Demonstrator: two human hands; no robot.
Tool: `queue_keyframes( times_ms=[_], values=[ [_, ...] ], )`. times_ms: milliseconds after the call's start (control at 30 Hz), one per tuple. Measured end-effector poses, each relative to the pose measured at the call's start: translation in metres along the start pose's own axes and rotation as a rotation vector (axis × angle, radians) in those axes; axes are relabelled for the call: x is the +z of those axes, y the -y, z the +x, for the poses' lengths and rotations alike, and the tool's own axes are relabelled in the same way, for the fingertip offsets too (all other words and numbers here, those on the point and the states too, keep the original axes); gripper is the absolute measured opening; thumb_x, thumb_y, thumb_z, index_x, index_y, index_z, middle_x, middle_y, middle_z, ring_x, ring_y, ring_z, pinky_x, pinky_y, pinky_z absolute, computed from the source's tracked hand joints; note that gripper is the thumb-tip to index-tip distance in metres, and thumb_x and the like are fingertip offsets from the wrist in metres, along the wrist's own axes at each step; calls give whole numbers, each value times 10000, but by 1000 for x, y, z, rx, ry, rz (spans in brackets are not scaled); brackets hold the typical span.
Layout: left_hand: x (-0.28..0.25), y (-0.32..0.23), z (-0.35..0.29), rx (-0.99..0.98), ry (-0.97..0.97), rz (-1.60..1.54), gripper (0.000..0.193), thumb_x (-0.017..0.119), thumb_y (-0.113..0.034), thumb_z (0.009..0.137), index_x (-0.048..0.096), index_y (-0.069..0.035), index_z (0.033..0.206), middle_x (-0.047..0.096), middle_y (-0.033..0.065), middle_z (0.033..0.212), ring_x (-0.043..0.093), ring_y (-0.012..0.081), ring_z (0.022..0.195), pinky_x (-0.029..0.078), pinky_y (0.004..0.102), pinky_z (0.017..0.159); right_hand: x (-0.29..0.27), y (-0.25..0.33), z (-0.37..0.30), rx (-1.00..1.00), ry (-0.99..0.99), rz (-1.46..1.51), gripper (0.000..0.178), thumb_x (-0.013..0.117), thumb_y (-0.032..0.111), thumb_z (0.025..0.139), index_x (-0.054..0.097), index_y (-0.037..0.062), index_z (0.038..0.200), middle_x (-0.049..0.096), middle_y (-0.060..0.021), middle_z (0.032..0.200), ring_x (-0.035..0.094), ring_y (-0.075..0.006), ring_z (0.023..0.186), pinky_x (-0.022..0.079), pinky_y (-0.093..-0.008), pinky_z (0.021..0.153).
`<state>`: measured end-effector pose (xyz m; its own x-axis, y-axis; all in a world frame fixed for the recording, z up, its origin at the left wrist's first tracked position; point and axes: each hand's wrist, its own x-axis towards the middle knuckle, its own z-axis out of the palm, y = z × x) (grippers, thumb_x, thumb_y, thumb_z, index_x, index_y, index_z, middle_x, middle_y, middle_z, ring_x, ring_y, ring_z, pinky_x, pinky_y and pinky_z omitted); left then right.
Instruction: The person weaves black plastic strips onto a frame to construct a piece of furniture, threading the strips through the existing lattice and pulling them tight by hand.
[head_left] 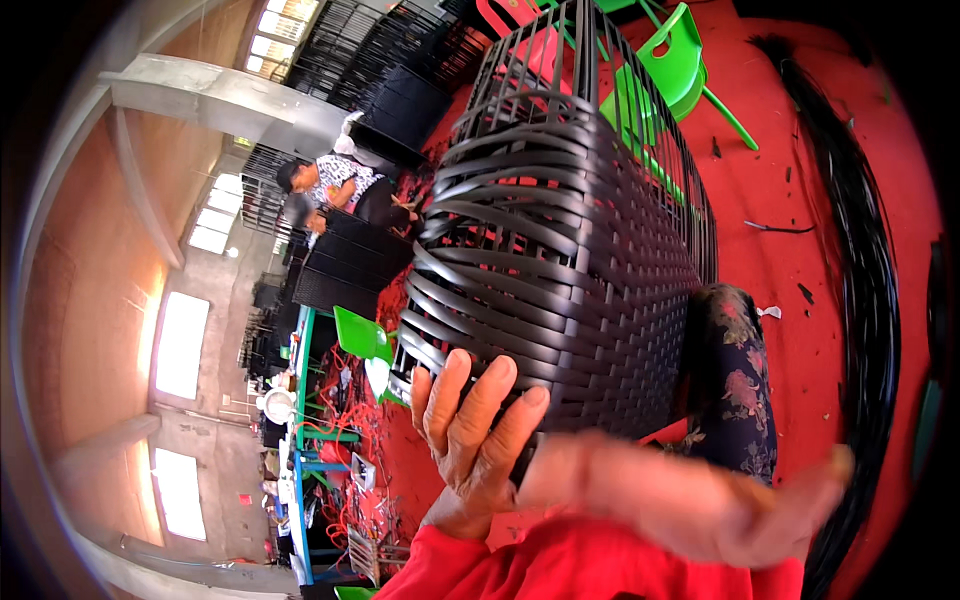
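Observation:
A tall black woven furniture piece [610, 300] fills the middle of the view. Flat plastic strips are plaited tightly on its right face, while the strips [500, 230] on its left side bow out loosely around the frame's bars. My left hand [470, 430] rests against its lower corner, fingers stretched upward and slightly apart on the lowest strips. Motion smears my right hand [690, 490], which is just right of the left one, below the woven face; its fingers and anything in them cannot be made out.
A long bundle of loose black strips [865, 260] lies on the red floor at right. Green chairs [670, 75] stand behind the frame. My patterned trouser leg [735, 380] is beside the weave. Two people [335, 185] sit at far left near dark woven pieces [350, 260].

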<state>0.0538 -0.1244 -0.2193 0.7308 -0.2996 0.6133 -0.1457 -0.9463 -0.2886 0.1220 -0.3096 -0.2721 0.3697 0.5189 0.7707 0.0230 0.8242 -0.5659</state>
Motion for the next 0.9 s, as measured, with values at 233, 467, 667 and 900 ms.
queue_keyframes(
  times_ms=[233,467,667,900],
  values=[
    [-2,8,-2,-54,20,12,431,444,-439,866,598,-111,1100,532,126,1225,413,347,1212,225,505,1057,-2,13,8,-20,291,7,685,465,420,847,291,10,1367,357,-179,1388,411,-338,1238,223,-484,1061],
    [7,4,1,-59,-69,-53,418,431,-414,852,624,-136,1096,584,94,1170,461,315,1185,235,467,1059,-8,38,1,16,310,-44,813,467,568,805,260,45,1392,382,-176,1373,435,-353,1219,214,-548,1043],
    [4,6,-4,-60,-70,-47,400,430,-417,856,657,-150,1048,616,59,1120,496,286,1148,263,445,1050,-25,52,-8,-15,288,-102,924,469,694,769,234,76,1414,403,-173,1360,455,-366,1202,206,-603,1028],
    [0,13,-22,-84,-7,26,406,434,-486,861,608,-200,1091,532,64,1190,408,314,1198,238,472,1045,-69,-74,14,-162,-496,-411,1100,355,800,713,178,-40,1400,246,-178,1445,235,-263,1346,199,-440,1096]
  ],
)
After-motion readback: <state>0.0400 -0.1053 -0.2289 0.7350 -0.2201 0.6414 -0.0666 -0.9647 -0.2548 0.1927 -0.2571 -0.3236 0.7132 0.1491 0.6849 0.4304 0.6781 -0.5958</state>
